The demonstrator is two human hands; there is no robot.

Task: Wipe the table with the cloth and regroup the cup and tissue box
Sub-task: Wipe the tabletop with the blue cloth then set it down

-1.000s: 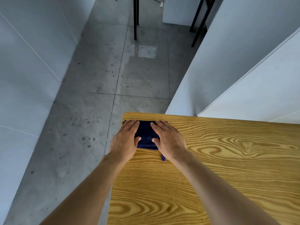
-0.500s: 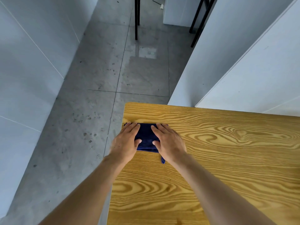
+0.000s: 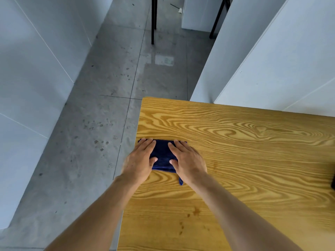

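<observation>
Wiping stage, and my read is it's partway at best. Both hands are pressed flat on the cloth (image 3: pixel 161 156) near the counter (image 3: pixel 244 169) left edge: left hand (image 3: pixel 138 163) on its left part, right hand (image 3: pixel 187 160) on its right, fingers spread forward, thumbs pointing in toward each other. No real grip on either side: palms down, fingers extended, pinning the cloth rather than clamped around it. Small dark spots (image 3: pixel 188 221) sit on the wood nearer the person, between the forearms, so that strip looks unwiped. Cup and tissue box: not in view, regroup step can't be judged done. A dark object (image 3: pixel 333 182) clips the right frame edge; can't tell what it is. Materials: cloth is dark blue, folded into a compact rectangle, soft napped look, a small corner tail sticking out just below the right wrist. Counter is yellow-orange wood with bold swirling grain, smooth, slightly glossy, square corner at far left. Floor (image 3: pixel 90 142) is grey tile, speckled with marks; white panels stand behind and to the sides.
</observation>
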